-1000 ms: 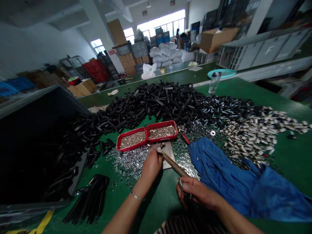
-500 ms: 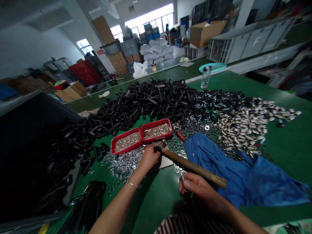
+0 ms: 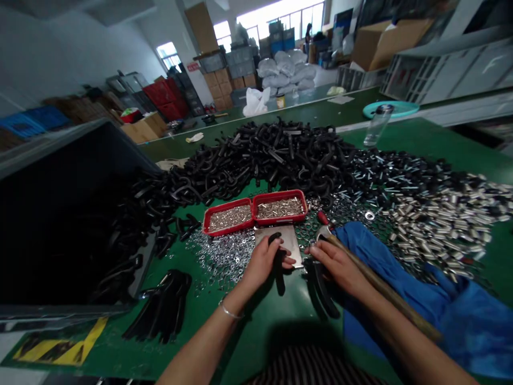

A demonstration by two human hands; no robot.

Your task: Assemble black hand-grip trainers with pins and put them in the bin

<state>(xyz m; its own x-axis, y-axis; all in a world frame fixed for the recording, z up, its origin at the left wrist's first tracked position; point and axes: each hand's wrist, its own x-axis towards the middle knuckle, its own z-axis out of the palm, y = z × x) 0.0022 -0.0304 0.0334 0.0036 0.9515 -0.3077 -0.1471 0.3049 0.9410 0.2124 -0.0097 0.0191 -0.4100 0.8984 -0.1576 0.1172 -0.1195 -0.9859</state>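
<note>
My left hand (image 3: 261, 263) is closed around a black curved lever (image 3: 279, 275), over the front of a flat metal plate (image 3: 282, 235). To its right, my right hand (image 3: 339, 263) grips another black curved piece (image 3: 326, 294) that hangs down toward me. Something small and shiny shows at the right fingertips, too small to name. A hammer (image 3: 380, 286) with a wooden handle lies along the right forearm, its head near the plate and its handle on a blue cloth (image 3: 368, 251). Two red trays (image 3: 253, 216) of small metal pins stand behind the plate.
A heap of black curved parts (image 3: 276, 152) spans the back. Metal sleeves (image 3: 444, 214) are piled at right, loose nuts and washers (image 3: 224, 262) left of the plate. A large grey bin (image 3: 140, 160) stands at left, several black levers (image 3: 164, 305) beside it. A clear bottle (image 3: 377, 128) stands behind.
The hammer has gone from my left hand to the cloth at right. My left hand now holds a black lever. My right hand has moved forward, nearer the plate. The view has swung left.
</note>
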